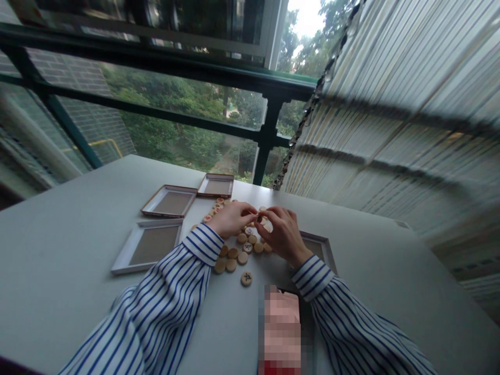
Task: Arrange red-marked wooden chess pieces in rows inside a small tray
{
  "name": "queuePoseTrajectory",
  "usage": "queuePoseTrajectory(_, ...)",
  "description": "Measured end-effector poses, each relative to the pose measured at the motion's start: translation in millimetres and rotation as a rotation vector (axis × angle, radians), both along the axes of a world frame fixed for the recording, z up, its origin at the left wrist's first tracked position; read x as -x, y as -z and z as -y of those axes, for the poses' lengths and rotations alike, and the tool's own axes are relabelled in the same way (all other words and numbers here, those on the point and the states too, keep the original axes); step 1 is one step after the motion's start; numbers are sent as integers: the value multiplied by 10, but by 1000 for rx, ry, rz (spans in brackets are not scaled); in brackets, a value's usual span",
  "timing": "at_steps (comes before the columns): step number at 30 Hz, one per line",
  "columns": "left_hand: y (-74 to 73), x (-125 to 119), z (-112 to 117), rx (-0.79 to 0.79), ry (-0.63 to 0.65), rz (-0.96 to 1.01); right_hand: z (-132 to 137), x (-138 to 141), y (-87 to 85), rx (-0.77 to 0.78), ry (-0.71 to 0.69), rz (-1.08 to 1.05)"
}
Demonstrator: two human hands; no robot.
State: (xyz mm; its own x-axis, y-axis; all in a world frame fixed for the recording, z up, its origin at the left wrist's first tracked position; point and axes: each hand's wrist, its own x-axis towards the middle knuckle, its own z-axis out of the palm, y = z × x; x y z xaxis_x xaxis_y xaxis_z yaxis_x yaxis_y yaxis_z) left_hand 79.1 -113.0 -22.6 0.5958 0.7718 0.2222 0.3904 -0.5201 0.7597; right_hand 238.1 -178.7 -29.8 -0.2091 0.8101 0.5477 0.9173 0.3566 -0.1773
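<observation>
Xiangqi pieces lie loose, unstacked, beside box trays; my left hand and right hand pinch one small piece.

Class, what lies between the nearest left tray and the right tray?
In the head view: wooden discs, left hand, its striped sleeve and right hand.

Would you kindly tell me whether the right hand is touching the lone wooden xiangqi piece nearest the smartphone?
Apart: the head view shows bare white tabletop all around the lone wooden xiangqi piece, with the right hand farther forward.
</observation>
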Motion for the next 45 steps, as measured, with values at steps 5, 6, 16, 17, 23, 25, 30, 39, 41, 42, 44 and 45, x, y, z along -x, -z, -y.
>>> queuePoseTrajectory(5, -42, -7, 18, 31, 9, 24, 4, 0, -22, 3, 0, 11)
queuePoseTrajectory(6, -53, -7, 24, 40, 12, 30, 5, -3, -29, 7, 2, 15)
queuePoseTrajectory(16, -29, 13, -1, -17, 9, 41, 97, -107, -172, 18, 25, 15)
queuePoseTrajectory(17, -30, 8, 5, -18, 3, 39, 116, -127, -191, 14, 33, 10)
queuePoseTrajectory(23, -96, -57, 97, 25, 10, 55, 243, -273, -289, -8, 76, -25)
queuePoseTrajectory(25, -113, -79, 122, 36, 36, 77, 280, -321, -313, -19, 88, -42)
queuePoseTrajectory(30, -149, -122, 191, 61, 69, 103, 351, -425, -379, -41, 103, -90)
queuePoseTrajectory(39, -232, -190, 344, -20, 132, 61, 477, -552, -455, -36, 99, -126)
queuePoseTrajectory(41, -236, -207, 363, -10, 144, 64, 503, -570, -453, -32, 98, -125)
queuePoseTrajectory(42, -234, -216, 371, -1, 144, 66, 514, -580, -451, -28, 97, -124)
queuePoseTrajectory(44, -224, -232, 385, 14, 134, 60, 535, -606, -446, -17, 94, -123)
queuePoseTrajectory(45, -218, -239, 391, 18, 127, 55, 545, -620, -443, -10, 92, -124)
